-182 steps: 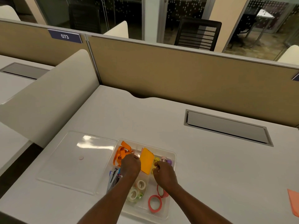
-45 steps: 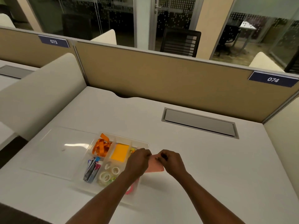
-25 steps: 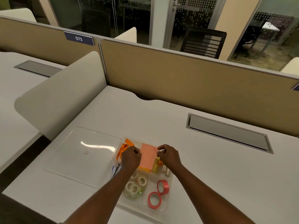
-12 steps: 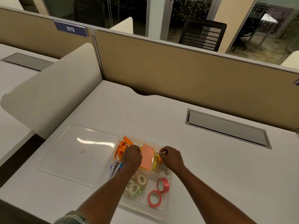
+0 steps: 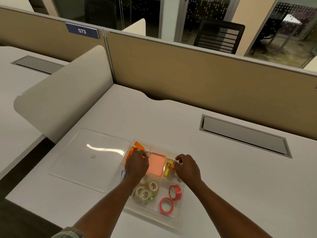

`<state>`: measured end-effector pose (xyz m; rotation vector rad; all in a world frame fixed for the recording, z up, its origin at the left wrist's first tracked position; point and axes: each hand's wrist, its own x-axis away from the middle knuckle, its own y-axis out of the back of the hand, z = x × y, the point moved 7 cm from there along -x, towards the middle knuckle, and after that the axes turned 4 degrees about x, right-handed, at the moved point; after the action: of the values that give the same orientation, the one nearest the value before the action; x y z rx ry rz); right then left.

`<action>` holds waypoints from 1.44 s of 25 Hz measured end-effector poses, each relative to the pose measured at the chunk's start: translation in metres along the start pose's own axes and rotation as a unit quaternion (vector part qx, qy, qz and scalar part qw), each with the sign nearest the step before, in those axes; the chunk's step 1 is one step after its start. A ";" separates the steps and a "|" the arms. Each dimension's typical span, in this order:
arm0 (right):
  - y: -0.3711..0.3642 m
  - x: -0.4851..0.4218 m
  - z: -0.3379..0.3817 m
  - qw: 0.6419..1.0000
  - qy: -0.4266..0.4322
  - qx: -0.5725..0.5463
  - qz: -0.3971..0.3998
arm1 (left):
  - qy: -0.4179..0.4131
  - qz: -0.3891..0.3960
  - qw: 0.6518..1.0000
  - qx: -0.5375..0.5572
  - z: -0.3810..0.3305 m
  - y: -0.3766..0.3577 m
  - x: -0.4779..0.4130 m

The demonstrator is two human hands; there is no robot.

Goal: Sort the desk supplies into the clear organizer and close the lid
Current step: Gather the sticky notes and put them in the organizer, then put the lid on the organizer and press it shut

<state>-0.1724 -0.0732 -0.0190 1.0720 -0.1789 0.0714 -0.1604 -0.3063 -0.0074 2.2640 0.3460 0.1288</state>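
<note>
Pink notepad is being seated in the organizer mid-back slot; left hand and right hand curled, grip unclear. Lid closing judged next.

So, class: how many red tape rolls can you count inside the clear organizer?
2. One red tape roll stands tilted in the near right compartment; the other red roll lies flat just in front of it. Others may be hidden under the hands.

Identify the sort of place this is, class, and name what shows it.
Most likely an open-plan office: a white desk fenced by tan partition panels, a numbered "073" sign, and a mesh office chair behind glass.
</note>
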 end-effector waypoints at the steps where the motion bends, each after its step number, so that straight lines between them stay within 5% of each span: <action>1: 0.003 0.004 -0.003 0.999 -0.002 0.016 -0.029 | -0.008 -0.014 1.000 -0.006 0.005 0.008 0.001; 6: 0.000 0.028 -0.025 0.994 -0.089 -0.008 -0.058 | 0.007 -0.069 0.997 -0.044 0.054 0.042 0.009; 14: -0.023 0.045 -0.043 0.985 -0.148 -0.091 0.021 | 0.233 -0.035 0.971 0.050 0.157 0.049 0.032; 23: -0.005 0.043 -0.077 0.984 -0.171 -0.046 0.004 | 0.138 0.090 0.984 -0.072 0.138 0.030 0.040; 31: 0.012 0.060 -0.107 0.976 -0.213 -0.041 -0.006 | 0.112 0.094 0.980 -0.136 0.113 0.012 0.046; 36: 0.028 0.067 -0.124 0.974 -0.215 -0.063 -0.002 | 0.044 0.028 0.989 -0.138 0.051 0.033 0.037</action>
<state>-0.0965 0.0473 -0.0405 0.9488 -0.5658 -0.1766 -0.1073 -0.3536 -0.0169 1.9981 0.2910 0.2885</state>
